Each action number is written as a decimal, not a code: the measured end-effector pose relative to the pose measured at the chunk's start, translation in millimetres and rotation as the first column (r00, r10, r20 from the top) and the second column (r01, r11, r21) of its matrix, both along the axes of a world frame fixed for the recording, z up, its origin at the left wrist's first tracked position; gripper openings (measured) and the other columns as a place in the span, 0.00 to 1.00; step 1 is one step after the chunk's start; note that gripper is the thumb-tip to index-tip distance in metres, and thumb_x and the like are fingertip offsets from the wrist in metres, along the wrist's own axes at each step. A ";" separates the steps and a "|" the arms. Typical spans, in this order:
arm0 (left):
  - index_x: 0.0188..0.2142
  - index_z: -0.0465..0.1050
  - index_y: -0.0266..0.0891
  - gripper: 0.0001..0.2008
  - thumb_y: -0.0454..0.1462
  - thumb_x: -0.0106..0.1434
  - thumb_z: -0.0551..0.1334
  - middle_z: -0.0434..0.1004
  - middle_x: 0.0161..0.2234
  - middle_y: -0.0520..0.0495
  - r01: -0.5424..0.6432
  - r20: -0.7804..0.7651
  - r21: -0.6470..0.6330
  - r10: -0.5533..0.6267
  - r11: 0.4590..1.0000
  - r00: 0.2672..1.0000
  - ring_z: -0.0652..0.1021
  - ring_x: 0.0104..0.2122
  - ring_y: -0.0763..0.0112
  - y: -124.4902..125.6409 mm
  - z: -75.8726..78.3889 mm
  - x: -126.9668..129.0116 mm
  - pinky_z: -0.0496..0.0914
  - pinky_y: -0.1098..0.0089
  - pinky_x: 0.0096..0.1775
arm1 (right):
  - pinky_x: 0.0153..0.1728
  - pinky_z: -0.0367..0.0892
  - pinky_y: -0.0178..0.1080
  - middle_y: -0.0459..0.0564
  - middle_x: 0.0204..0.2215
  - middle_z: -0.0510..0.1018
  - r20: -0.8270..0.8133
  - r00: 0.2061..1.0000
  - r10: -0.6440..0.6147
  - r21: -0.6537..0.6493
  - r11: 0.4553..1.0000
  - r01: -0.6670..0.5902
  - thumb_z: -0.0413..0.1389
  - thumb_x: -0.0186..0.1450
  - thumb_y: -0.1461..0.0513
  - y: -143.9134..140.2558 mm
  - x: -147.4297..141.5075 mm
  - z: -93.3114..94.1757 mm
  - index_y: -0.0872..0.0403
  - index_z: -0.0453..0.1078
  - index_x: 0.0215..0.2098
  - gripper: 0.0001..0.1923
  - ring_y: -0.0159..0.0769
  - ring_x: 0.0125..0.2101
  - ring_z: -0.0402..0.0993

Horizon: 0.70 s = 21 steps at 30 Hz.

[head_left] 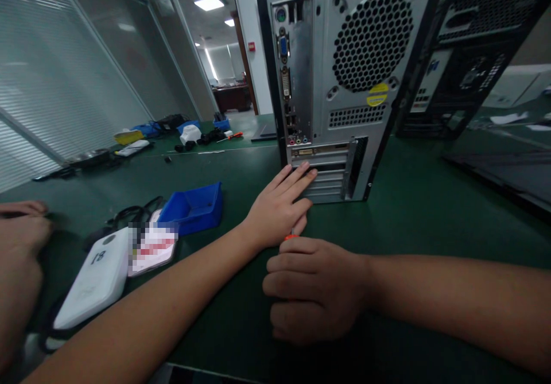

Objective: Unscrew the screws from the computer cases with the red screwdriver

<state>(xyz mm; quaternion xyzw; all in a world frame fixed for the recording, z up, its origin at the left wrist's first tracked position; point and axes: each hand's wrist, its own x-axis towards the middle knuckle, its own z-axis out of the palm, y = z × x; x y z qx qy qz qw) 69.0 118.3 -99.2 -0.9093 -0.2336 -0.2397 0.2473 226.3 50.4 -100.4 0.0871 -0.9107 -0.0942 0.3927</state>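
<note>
L hand point(279, 209) spread at slot covers point(329, 183) of PC case point(321, 105); R hand point(314, 289) wrapped round red tool point(291, 237), prob. screwdriver. Best: brace case w/ L, tool square-on, pressure light.

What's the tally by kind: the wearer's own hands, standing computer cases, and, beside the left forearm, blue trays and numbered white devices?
Own hands: 2 (left hand, right hand)
Standing computer cases: 2 (silver-backed case, black case)
Blue tray: 1
Numbered white device: 1
Total: 6
</note>
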 end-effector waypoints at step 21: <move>0.37 0.77 0.36 0.06 0.34 0.61 0.64 0.57 0.70 0.34 0.000 -0.018 -0.013 0.000 1.000 1.000 0.56 0.72 0.46 -2.9 3.3 0.1 0.59 0.43 0.70 | 0.31 0.51 0.40 0.43 0.26 0.70 0.136 0.989 -0.051 0.014 0.999 0.049 0.56 0.70 0.58 -3.8 -1.7 -3.7 0.51 0.68 0.31 0.09 0.35 0.26 0.60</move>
